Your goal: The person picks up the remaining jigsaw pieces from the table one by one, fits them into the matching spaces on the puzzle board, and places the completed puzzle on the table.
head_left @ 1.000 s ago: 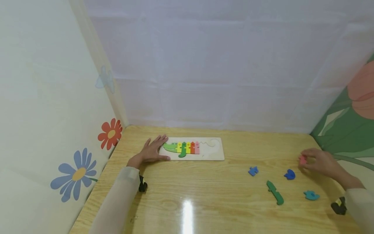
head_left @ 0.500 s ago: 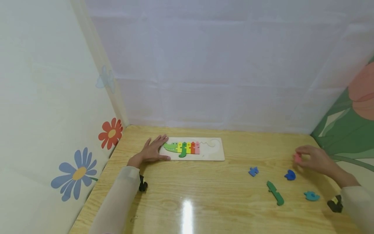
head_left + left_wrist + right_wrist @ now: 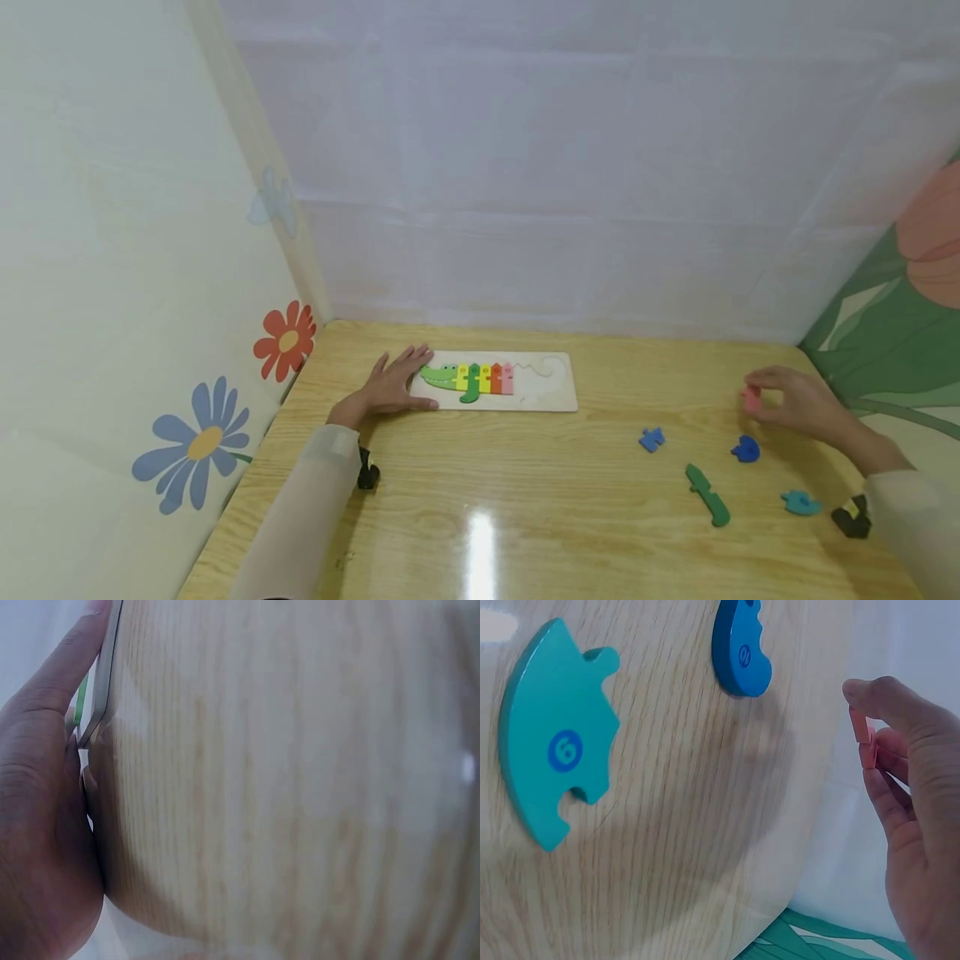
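Observation:
A pale wooden puzzle board (image 3: 546,395) lies flat, with a crocodile's green head (image 3: 438,377) and several coloured body pieces fitted in its left part. Its right part shows a bare, curled tail outline. My left hand (image 3: 390,386) rests at the board's left end, fingers spread over the far corner, thumb (image 3: 56,671) straight along the near edge. Off to the right, my right hand (image 3: 802,406) pinches a pinkish-red puzzle piece (image 3: 752,398) between thumb and fingers. In the right wrist view this piece (image 3: 866,739) is raised above the table, seen edge-on.
Loose puzzle pieces lie on the wooden table (image 3: 570,500): a blue one (image 3: 652,439), a dark blue one (image 3: 746,449), a long green one (image 3: 707,495) and a teal one (image 3: 800,502) marked with a number. A white cloth wall (image 3: 480,208) rises behind the table.
My right hand has moved left with the pinkish-red puzzle piece, from beyond the dark blue piece to just above it in view. The left hand and board have stayed put.

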Available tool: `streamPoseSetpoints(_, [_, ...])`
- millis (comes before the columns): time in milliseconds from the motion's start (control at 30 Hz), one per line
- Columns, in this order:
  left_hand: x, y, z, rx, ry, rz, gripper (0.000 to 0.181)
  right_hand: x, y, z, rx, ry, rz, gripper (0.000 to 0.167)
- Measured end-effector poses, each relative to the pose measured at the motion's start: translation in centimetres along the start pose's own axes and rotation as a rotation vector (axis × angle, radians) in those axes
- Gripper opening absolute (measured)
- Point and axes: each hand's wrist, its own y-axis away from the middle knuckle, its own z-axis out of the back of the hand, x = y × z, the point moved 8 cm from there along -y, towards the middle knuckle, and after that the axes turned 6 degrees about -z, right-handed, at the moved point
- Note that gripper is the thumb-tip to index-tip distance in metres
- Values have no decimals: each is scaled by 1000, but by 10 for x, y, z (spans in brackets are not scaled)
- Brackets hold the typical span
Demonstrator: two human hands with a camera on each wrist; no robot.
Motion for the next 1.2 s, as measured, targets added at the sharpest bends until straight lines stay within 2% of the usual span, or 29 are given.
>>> streamPoseSetpoints(333, [1, -1, -1, 7, -4, 1, 111, 12, -7, -2, 33, -5, 36, 46])
streamPoseSetpoints(700, [1, 0, 0, -9, -2, -4, 110, 24, -14, -4, -15, -22, 102, 51])
streamPoseSetpoints(1200, [1, 0, 0, -5, 6, -13, 110, 36, -27, -7, -18, -67, 102, 50])
